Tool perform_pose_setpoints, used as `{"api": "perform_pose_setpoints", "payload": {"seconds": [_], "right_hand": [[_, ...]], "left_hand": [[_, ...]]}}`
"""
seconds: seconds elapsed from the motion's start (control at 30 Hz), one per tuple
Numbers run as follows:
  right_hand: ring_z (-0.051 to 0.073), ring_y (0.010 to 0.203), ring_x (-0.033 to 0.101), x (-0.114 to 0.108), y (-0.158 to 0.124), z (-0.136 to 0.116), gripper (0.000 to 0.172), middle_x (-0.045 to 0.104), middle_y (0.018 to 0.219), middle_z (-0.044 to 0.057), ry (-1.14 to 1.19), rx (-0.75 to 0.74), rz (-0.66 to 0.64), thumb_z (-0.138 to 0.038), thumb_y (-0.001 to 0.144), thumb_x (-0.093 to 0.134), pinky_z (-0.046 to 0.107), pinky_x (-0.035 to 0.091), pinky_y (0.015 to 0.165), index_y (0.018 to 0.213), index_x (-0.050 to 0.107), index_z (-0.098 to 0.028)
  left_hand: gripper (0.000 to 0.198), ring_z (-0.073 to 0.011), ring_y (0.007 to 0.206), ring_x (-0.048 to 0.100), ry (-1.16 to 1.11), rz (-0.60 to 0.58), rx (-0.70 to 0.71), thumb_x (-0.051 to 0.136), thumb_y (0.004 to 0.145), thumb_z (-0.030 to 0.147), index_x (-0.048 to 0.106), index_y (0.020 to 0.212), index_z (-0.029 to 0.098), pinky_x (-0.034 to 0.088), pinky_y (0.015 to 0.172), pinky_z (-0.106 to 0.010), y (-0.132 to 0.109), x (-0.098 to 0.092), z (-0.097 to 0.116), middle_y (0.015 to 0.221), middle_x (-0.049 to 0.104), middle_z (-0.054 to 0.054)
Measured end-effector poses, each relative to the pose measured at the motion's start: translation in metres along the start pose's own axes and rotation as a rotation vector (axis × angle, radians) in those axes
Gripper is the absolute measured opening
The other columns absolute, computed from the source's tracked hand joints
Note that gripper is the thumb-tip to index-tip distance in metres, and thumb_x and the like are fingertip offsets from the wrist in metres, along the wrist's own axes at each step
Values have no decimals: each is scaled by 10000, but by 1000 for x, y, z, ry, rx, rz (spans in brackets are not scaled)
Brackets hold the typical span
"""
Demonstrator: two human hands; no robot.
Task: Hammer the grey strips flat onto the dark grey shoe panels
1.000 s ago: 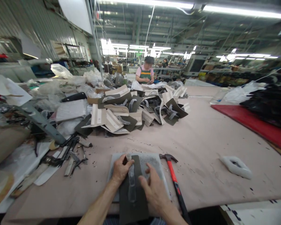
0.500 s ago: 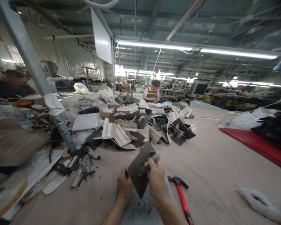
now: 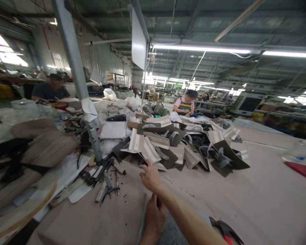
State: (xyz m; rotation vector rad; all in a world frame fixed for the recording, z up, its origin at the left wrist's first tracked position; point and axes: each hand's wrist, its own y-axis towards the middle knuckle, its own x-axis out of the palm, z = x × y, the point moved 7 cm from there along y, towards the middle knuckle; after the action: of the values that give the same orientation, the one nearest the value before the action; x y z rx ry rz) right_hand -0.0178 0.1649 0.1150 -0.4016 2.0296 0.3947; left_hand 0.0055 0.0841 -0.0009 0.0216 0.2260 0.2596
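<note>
My right hand point(image 3: 150, 176) reaches out over the table at the near edge of a heap of stiff panels point(image 3: 169, 154), fingers apart with nothing seen in them. These panels are dark olive on one face and pale on the other, several with plastic-wrapped handles point(image 3: 223, 158). Under my right forearm, my left hand point(image 3: 154, 214) rests with its fingers curled; whatever it might hold is hidden. Below it lies a grey, worn slab point(image 3: 172, 229). A claw hammer point(image 3: 223, 228) with a red handle lies right of my forearm, partly cut off by the frame.
Loose hand tools point(image 3: 107, 180) lie to the left, near a metal post point(image 3: 91, 136). Brown padded pieces point(image 3: 49, 146) and plastic bags point(image 3: 114, 105) are piled beyond. A red board point(image 3: 301, 172) lies at the right. One co-worker point(image 3: 185, 103) sits behind the heap, another point(image 3: 52, 90) at the left.
The dark panel has left my hands; where it went does not show. My right hand has crossed over my left toward the heap. The view has swung left.
</note>
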Motion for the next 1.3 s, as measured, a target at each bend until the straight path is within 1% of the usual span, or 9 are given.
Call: {"api": "perform_pose_setpoints", "payload": {"seconds": [0.1, 0.23, 0.37, 0.57, 0.67, 0.8, 0.97, 1.13, 1.3], "right_hand": [[365, 1282, 464, 10, 45, 34, 325, 499, 1386, 129, -114, 81, -66, -192, 780, 636, 529, 368, 1020, 1090, 719, -243], [338, 1116, 586, 21, 58, 51, 238, 601, 1217, 190, -157, 103, -67, -107, 794, 578, 535, 379, 981, 976, 726, -143], [276, 1069, 610, -14, 51, 55, 272, 657, 1101, 171, -101, 21, 75, -96, 866, 480, 446, 382, 993, 1007, 712, -116], [190, 995, 632, -109, -16, 71, 367, 683, 1090, 94, 71, -55, 389, -229, 970, 365, 278, 463, 873, 1100, 705, -180], [189, 834, 648, -127, -78, 93, 310, 718, 933, 55, 338, 66, 531, -331, 928, 469, 282, 496, 750, 1019, 730, -191], [194, 719, 652, -85, -158, 134, 336, 734, 837, 33, 746, 342, 484, -388, 874, 534, 289, 511, 640, 1057, 719, -176], [253, 970, 657, -14, -223, 135, 316, 711, 1031, 101, 453, 440, 321, -195, 825, 517, 396, 511, 880, 1082, 701, -180], [373, 1409, 310, -3, -234, 113, 619, 365, 1538, 142, 69, 375, 351, -33, 735, 523, 578, 256, 1120, 1321, 572, -227], [222, 1464, 235, 1, -223, 110, 881, 295, 1588, 79, 185, -3, 122, -16, 701, 420, 513, 226, 1169, 1532, 240, -249]], "left_hand": [[157, -209, 740, 614, -57, 49, -41, 590, 815, 315, 636, 921, 209, 463, 695, -295, -1, -4, 4, 781, 678, -62], [162, -156, 671, 567, -86, 33, -66, 616, 812, 272, 629, 943, 178, 430, 647, -244, -2, -3, 6, 735, 648, -21], [134, -162, 669, 574, -64, 54, -57, 606, 820, 285, 630, 908, 186, 430, 643, -247, -1, -3, 1, 732, 650, -23], [179, -182, 693, 617, -80, 82, 0, 600, 805, 349, 632, 867, 184, 459, 665, -260, 2, -8, 11, 722, 668, -28], [244, -179, 634, 612, -133, 141, -25, 640, 761, 425, 621, 773, 182, 460, 601, -253, 1, -20, 11, 647, 652, -14], [339, -188, 629, 659, -179, 321, -150, 669, 745, 495, 637, 782, 160, 506, 617, -272, -20, -60, -11, 673, 701, -35], [376, -209, 716, 713, -142, 311, -185, 720, 731, 488, 661, 888, 152, 555, 690, -298, -51, -90, -15, 748, 741, -47], [359, -186, 794, 711, -173, 94, -63, 739, 749, 437, 663, 951, 150, 548, 746, -270, -38, -54, 15, 846, 755, -57], [472, -180, 848, 716, -415, 11, -28, 751, 735, 399, 598, 1115, 166, 547, 830, -304, 4, -4, 31, 921, 752, -58]]}}
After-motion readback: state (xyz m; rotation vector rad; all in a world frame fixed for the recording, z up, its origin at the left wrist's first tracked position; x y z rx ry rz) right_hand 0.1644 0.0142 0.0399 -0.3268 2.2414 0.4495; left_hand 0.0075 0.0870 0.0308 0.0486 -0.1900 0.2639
